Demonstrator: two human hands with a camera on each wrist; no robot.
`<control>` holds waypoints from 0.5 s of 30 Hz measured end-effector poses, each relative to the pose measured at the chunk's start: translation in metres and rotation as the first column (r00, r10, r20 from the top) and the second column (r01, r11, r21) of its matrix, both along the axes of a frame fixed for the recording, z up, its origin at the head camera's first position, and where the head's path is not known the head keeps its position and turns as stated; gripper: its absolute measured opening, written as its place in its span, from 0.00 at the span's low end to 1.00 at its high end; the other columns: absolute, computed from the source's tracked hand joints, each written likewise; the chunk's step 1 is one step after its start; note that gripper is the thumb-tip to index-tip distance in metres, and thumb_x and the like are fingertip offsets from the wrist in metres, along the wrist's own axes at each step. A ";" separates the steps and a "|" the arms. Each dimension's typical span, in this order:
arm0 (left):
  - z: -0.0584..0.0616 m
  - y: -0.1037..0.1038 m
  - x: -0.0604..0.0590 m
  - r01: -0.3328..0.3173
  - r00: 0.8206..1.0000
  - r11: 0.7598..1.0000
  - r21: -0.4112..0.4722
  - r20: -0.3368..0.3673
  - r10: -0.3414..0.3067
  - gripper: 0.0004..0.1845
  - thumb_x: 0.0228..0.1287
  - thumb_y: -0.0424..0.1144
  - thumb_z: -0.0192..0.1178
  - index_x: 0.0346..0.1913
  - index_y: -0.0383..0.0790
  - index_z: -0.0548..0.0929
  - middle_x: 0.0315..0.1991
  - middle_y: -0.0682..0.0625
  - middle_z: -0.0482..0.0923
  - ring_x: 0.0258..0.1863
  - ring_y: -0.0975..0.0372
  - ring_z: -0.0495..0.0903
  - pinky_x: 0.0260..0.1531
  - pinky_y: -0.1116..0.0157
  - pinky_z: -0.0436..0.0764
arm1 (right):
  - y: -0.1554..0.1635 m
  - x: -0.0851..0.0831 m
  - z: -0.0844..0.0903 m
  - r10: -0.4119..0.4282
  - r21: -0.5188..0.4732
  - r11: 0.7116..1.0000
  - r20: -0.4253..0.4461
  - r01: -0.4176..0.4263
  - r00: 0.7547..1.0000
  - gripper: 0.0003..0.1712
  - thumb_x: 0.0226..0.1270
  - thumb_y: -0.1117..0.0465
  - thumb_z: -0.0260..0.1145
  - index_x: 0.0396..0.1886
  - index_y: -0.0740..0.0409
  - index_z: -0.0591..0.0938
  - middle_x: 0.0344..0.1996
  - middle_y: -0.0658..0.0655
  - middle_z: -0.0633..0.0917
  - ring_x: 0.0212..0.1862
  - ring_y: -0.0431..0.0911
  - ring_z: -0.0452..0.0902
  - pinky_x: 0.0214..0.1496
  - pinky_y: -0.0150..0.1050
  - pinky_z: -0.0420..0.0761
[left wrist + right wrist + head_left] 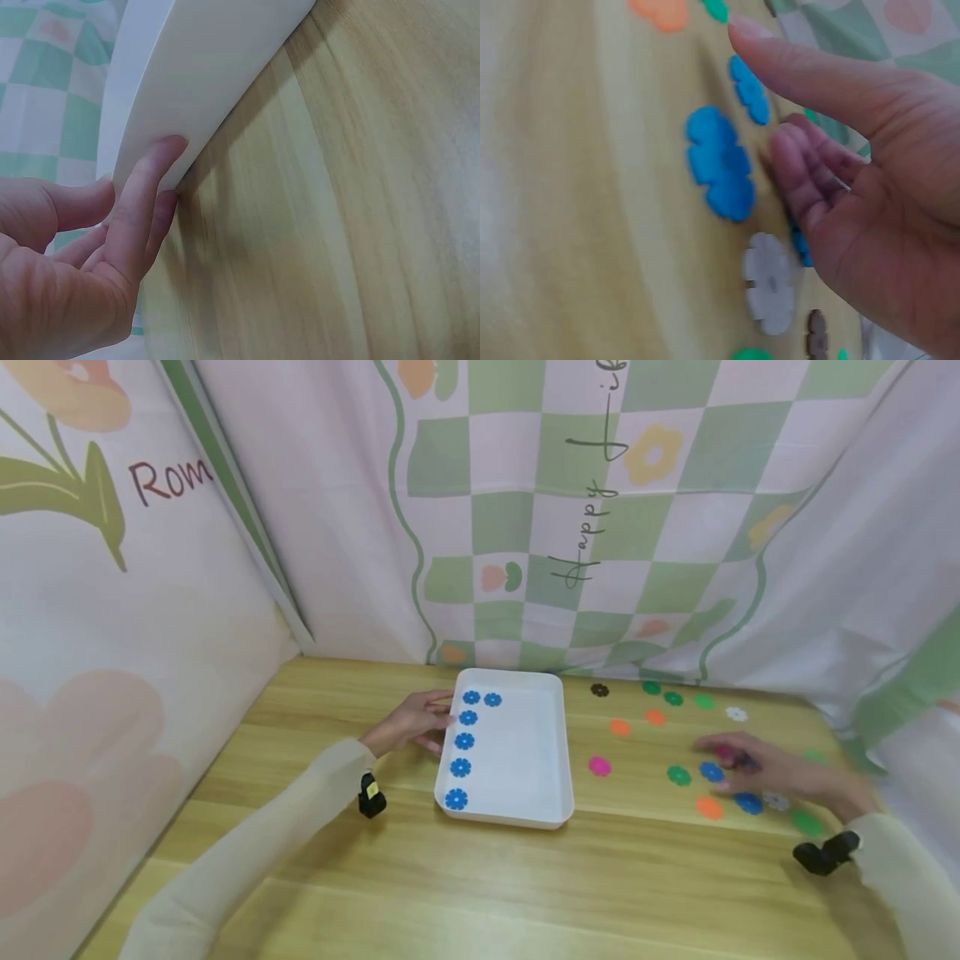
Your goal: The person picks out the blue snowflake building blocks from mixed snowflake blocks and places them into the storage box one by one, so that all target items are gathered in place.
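Note:
A white tray [525, 760] stands mid-table with several blue flower pieces [464, 741] lined along its left side. My left hand [431, 717] rests straight fingers against the tray's outer left wall [195, 67]; the left hand [127, 210] holds nothing. My right hand [723, 758] hovers low over loose pieces on the right, beside a blue flower [711, 771]. In the right wrist view the right hand [810, 150] has one finger extended and the others loosely curled just above a blue flower [718, 161], gripping nothing that I can see. The view is blurred.
Loose flower pieces lie on the wooden table [525, 885] right of the tray: pink [599, 766], orange [619, 727], green [678, 774], dark brown [599, 690], white [737, 713]. Fabric backdrops close off the left, back and right sides.

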State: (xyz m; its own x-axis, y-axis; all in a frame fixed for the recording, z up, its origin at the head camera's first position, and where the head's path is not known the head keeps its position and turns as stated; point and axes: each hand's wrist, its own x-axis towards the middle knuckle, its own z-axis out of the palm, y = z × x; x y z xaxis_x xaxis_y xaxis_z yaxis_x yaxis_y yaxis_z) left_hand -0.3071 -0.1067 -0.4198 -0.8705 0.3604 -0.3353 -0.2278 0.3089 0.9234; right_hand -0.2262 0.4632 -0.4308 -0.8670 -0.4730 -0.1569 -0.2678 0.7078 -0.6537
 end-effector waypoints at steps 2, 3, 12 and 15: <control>0.000 0.001 0.000 0.000 1.000 1.000 -0.001 -0.001 0.000 0.34 0.79 0.31 0.57 0.82 0.41 0.61 0.77 0.35 0.66 0.66 0.41 0.79 0.40 0.56 0.94 | 0.001 0.002 -0.006 -0.013 -0.017 1.000 -0.022 0.013 1.000 0.34 0.72 0.63 0.70 0.75 0.62 0.70 0.62 0.65 0.73 0.54 0.34 0.72 0.50 0.28 0.81; 0.000 0.001 -0.001 -0.001 1.000 1.000 -0.003 -0.001 0.001 0.34 0.79 0.31 0.57 0.82 0.41 0.61 0.77 0.35 0.66 0.66 0.41 0.79 0.39 0.56 0.94 | 0.001 0.002 -0.008 -0.015 -0.026 1.000 -0.032 0.014 0.999 0.34 0.72 0.63 0.71 0.74 0.63 0.71 0.61 0.64 0.73 0.53 0.33 0.71 0.50 0.28 0.81; -0.001 0.000 -0.001 -0.018 1.000 1.000 -0.010 0.011 0.018 0.33 0.79 0.32 0.57 0.82 0.43 0.61 0.77 0.35 0.66 0.66 0.42 0.79 0.40 0.57 0.94 | 0.000 0.004 -0.019 -0.018 -0.079 0.997 -0.151 0.006 0.988 0.24 0.70 0.69 0.70 0.64 0.66 0.77 0.48 0.57 0.78 0.44 0.38 0.74 0.42 0.29 0.81; 0.001 0.000 0.000 -0.016 1.000 1.000 -0.001 0.015 0.016 0.33 0.79 0.32 0.57 0.82 0.43 0.61 0.78 0.35 0.65 0.67 0.42 0.78 0.40 0.56 0.94 | -0.003 0.004 -0.020 -0.006 -0.081 0.997 -0.216 -0.012 0.976 0.20 0.68 0.71 0.71 0.59 0.66 0.79 0.41 0.56 0.79 0.40 0.39 0.74 0.37 0.30 0.80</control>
State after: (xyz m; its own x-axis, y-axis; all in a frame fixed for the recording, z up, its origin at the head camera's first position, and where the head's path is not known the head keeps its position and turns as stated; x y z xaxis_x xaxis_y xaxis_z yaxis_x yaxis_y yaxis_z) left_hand -0.3071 -0.1067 -0.4190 -0.8708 0.3462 -0.3491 -0.2469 0.3062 0.9194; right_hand -0.2225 0.4605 -0.4506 -0.8748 -0.4789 0.0727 -0.4108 0.6540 -0.6353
